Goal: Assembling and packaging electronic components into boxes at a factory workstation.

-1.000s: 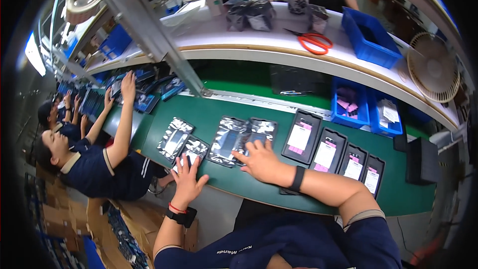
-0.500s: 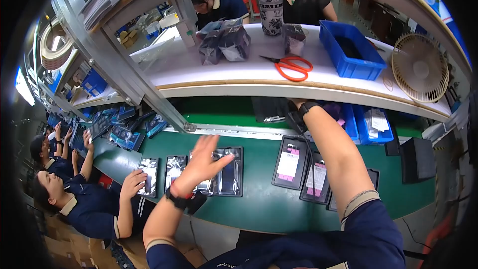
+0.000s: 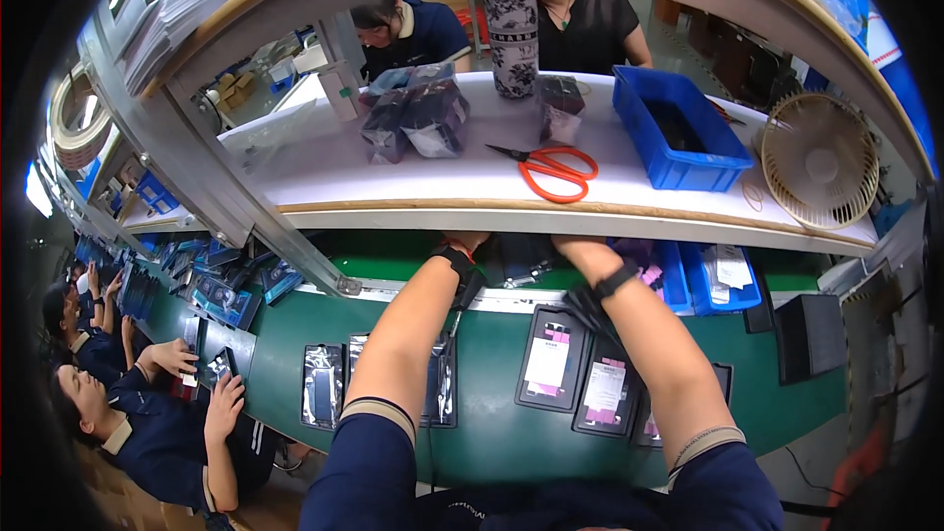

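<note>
Both my arms stretch forward under the white shelf. My left hand [image 3: 468,238] shows only its back near the wrist, and the shelf edge covers its fingers. My right hand [image 3: 582,250] is likewise cut off by the shelf, so its fingers are hidden. Between them lies a dark, shiny plastic bag [image 3: 526,270] on the green surface; I cannot tell whether either hand touches it. Below my right forearm are black trays [image 3: 532,392] with white papers and pink pieces. Film-wrapped black trays [image 3: 322,385] lie beside my left forearm, which partly covers some of them.
On the shelf [image 3: 413,187] are orange-handled scissors [image 3: 558,172], a blue bin [image 3: 680,128], dark bagged packs [image 3: 433,118], a patterned bottle [image 3: 512,44] and a fan [image 3: 821,159]. Blue bins [image 3: 716,280] stand under it. A co-worker [image 3: 147,423] handles a dark device at the left.
My left hand has gone from above the wrapped trays forward under the shelf. My right hand stays under the shelf. The view has shifted slightly, and the co-worker's hands have come together.
</note>
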Available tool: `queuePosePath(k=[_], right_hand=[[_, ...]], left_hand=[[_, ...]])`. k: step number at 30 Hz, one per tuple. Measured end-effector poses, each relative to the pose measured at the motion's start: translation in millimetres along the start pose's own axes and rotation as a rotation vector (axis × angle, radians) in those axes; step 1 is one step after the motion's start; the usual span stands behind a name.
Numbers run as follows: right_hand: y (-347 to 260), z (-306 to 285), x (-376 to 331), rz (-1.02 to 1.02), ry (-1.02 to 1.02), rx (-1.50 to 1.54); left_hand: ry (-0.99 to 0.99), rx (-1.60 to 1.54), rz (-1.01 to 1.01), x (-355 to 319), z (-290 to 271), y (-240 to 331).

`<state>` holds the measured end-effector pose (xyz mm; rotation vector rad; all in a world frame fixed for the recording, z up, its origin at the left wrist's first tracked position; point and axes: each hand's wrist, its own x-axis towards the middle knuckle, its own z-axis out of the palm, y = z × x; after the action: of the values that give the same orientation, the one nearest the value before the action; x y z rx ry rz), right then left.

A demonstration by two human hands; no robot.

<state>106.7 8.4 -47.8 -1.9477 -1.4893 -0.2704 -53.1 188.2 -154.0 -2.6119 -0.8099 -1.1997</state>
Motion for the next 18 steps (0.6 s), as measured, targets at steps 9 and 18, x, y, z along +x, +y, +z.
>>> queuePosePath(k=[9,18], right_hand=[[-26,-177,-171,0.365,-0.224,0.358],[-30,-152,-240,0.371,-0.452,-0.015]], left_hand=[[-0.050,-0.915,-0.636,23,-95,51],[-0.787,-0.950,-0.561,-41,-156,180]])
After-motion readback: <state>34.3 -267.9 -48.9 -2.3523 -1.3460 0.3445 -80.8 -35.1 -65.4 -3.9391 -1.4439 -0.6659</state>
